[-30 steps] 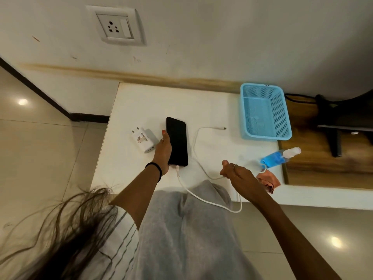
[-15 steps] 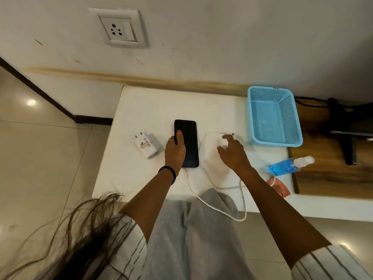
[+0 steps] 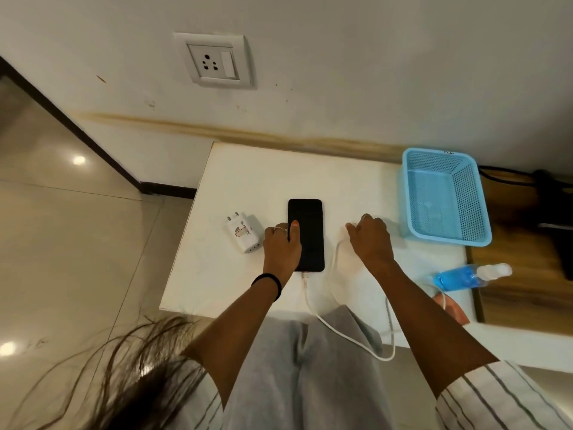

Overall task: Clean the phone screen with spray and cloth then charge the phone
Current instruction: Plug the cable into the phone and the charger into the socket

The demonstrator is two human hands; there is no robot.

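Change noted: over the last second the right hand was moved from the near edge of the worktop, approx. 5 o'clock of the phone, up to approx. 3 o'clock of it, where the free end of the cable was lying. That end is now covered by the hand. Fingers are curled narrow, as if closed on the plug; an actual hold cannot be confirmed, as the plug is hidden.

Meaning for task: cable is seen already seated in the phone's near end. Cleaning is judged complete, with spray bottle and cloth set aside at approx. 4 o'clock. Charging is judged in progress; remaining: free end into adapter, adapter into wall socket at 12 o'clock.

Pose: left hand is laid flat on the phone's left edge, thumb on the dark screen, pinning rather than gripping; the left hand's spot is unchanged. Both forearms are extended fwd over the lap. Phone lies face up, mid-worktop, adapter just beside at 9 o'clock, basket at 3 o'clock, unused.
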